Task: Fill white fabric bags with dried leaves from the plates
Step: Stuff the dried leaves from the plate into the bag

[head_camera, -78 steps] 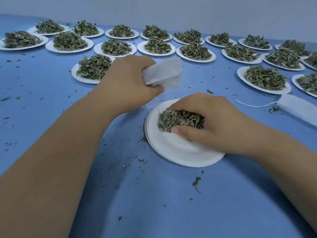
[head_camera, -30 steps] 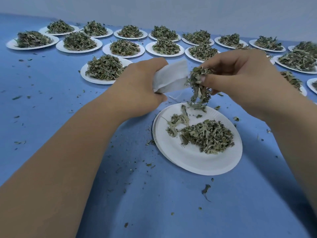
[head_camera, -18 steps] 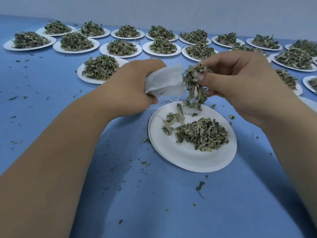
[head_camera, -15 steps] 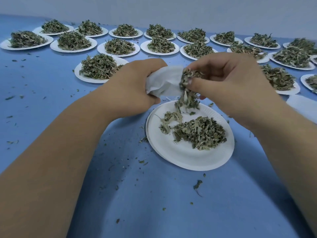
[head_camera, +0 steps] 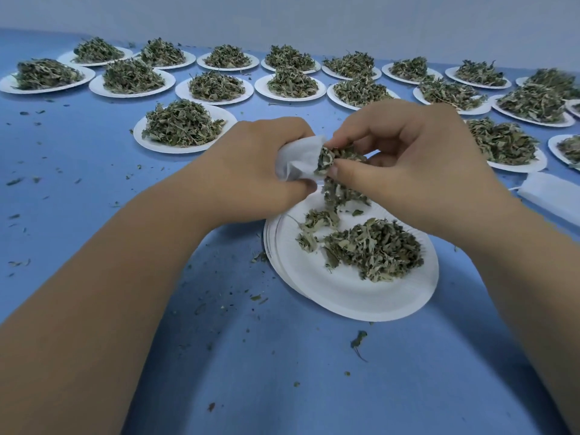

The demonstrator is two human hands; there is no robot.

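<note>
Two hands meet over the far rim of a plate (head_camera: 345, 296), fingertips almost touching.

Left of the left hand: blue table (head_camera: 94, 189), scattered with leaf crumbs (head_camera: 18, 182). One heaped plate (head_camera: 219, 116) sits just beyond the left hand's knuckles.

Left hand (head_camera: 251, 171): fingers and thumb curled round a white bag (head_camera: 298, 157), gripping it crumpled, its mouth turned toward the right hand. Most of the bag is hidden inside the grip, so I cannot tell how full it is.

Between the hands: a tuft (head_camera: 334, 155) of dried leaves at the bag's mouth. Some strands hang down from it toward the plate.

Right hand (head_camera: 408, 171): thumb and fingertips pinch the tuft; the other fingers are bent above it.

Below the hands: the plate lies flat on the table. Several rims show at its left edge, so it looks like a stack. A pile (head_camera: 376, 249) of leaves lies under the right wrist, with a few loose bits beside it toward the left hand. Nearer than the plate, one sprig (head_camera: 357, 340) lies on the table.

Right of the right hand: flat bags (head_camera: 552, 199), white, lying on the table near the forearm.

Beyond both hands: rows of plates (head_camera: 290, 94) heaped with leaves run across the table's far side.
</note>
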